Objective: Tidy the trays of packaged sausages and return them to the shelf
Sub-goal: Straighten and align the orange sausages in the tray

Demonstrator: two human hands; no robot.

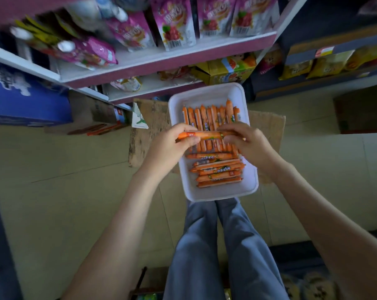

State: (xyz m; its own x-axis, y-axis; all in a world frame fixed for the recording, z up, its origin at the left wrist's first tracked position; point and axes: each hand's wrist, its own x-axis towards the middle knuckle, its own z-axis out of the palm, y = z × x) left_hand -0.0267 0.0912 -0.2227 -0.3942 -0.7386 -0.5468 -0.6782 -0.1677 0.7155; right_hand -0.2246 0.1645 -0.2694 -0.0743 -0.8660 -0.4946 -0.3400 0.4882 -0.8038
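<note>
While a brown flat cardboard sheet (148,135) lies under it, the white rectangular foam tray (207,192) sits below the white-and-pink shelf (161,59). The left hand (172,144) pinches one end of a long orange packaged sausage (207,134), held crosswise just above the tray. More orange packaged sausages (215,172) lie in the tray, one lengthwise row and one crosswise pile. The right hand (246,141) grips the other end of the held sausage.

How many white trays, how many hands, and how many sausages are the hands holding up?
white foam tray: 1
hands: 2, the left hand and the right hand
held packaged sausage: 1
Total: 4
</note>
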